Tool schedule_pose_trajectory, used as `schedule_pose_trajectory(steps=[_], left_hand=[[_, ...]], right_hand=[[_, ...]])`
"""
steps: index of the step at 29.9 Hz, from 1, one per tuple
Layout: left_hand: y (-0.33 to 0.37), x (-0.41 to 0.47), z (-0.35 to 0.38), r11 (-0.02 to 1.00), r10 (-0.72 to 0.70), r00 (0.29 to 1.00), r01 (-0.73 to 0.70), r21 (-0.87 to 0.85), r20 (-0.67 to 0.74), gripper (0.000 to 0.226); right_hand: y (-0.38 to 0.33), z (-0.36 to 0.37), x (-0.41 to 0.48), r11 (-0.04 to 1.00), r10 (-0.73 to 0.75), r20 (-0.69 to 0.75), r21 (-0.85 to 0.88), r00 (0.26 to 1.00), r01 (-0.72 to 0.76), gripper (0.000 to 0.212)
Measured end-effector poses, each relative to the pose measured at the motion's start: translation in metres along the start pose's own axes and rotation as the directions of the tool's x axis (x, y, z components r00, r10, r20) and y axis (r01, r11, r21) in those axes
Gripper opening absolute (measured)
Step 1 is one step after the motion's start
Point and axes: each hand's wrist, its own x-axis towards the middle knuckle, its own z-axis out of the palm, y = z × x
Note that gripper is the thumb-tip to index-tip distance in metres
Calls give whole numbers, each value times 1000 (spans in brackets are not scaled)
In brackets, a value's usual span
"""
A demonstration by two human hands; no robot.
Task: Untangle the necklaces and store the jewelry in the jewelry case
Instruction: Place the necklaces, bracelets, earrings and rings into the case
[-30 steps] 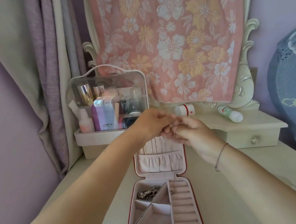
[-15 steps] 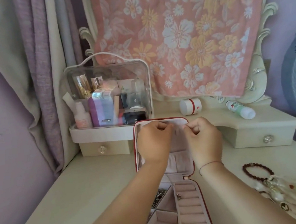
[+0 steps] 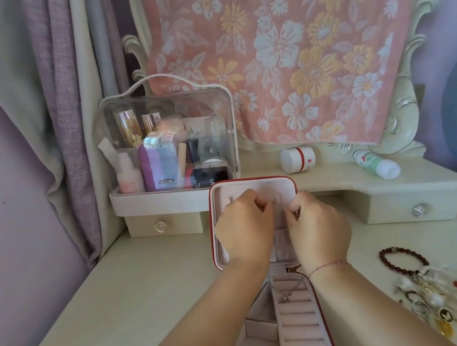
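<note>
While the lilac curtain (image 3: 63, 108) fills the left of the frame, a clear cosmetics organizer (image 3: 169, 140) packed with bottles and tubes stands on the raised shelf at centre left. Just in front of it, in the middle of the dressing table (image 3: 120, 292), the red-edged jewelry case (image 3: 214, 234) lies open with its pink lid upright. The left hand (image 3: 244, 226) is against the lid's lining with fingers curled; whether it grips anything is hidden. Below the hands a thin necklace (image 3: 283, 290) drapes onto the ring rolls at lower centre and runs up behind the wrists. The right hand (image 3: 318, 224), close beside the left, pinches thumb to forefinger, seemingly on the necklace's upper end. A floral towel (image 3: 291, 45) hangs across the top. Right of the lid, a white jar (image 3: 298, 159) and a green-and-white bottle (image 3: 377, 164) lie on the shelf. At lower right, a dark beaded bracelet (image 3: 403, 262) sits beside a heap of jewelry (image 3: 448, 300).
</note>
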Motion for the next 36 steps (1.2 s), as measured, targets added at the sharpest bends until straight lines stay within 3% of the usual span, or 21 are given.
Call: schedule_pose_trajectory(steps=[3,5,8,10,11,13,16,19,21,24,29,33,36], left_hand=[[-9,-9,-5,1000,-12,991,10,12,136,12],[-19,-18,-9,994,-39,970,62,-88,240,11],[-32,-36,-17,957,-23,931,127,-262,365,7],[-36,-50,-23,942,-4,916,139,-307,402,16],[-36,-57,-27,941,12,910,130,-313,415,17],[-35,-69,-33,938,62,892,101,-333,447,15],[-32,-78,-40,941,102,863,78,-331,495,9],[-34,-69,-39,927,83,906,82,-365,415,6],[-36,-58,-36,944,107,937,10,-331,333,16],[-38,-42,-25,953,217,925,-132,-272,312,37],[-35,-35,-10,965,259,920,-236,-111,293,33],[-33,-36,-1,957,251,926,-281,68,283,27],[-34,-35,4,953,238,923,-282,110,303,26]], right_hand=[[7,-8,-10,999,37,224,2,974,-39,13],[9,-16,-14,977,69,332,170,941,-132,3],[7,-27,-23,773,193,538,432,821,-465,15],[4,-35,-29,604,227,668,474,709,-640,7],[1,-40,-32,559,219,715,467,664,-686,4],[0,-47,-34,540,181,762,451,622,-710,18],[-1,-59,-34,556,154,760,462,631,-691,14],[2,-70,-38,575,116,752,481,649,-661,14],[7,-78,-43,612,109,737,479,667,-629,16],[15,-90,-48,669,91,721,466,687,-579,18],[23,-106,-43,793,51,755,368,654,-486,23],[17,-102,-23,723,37,754,433,656,-539,27],[6,-94,-3,650,42,719,507,694,-565,26]])
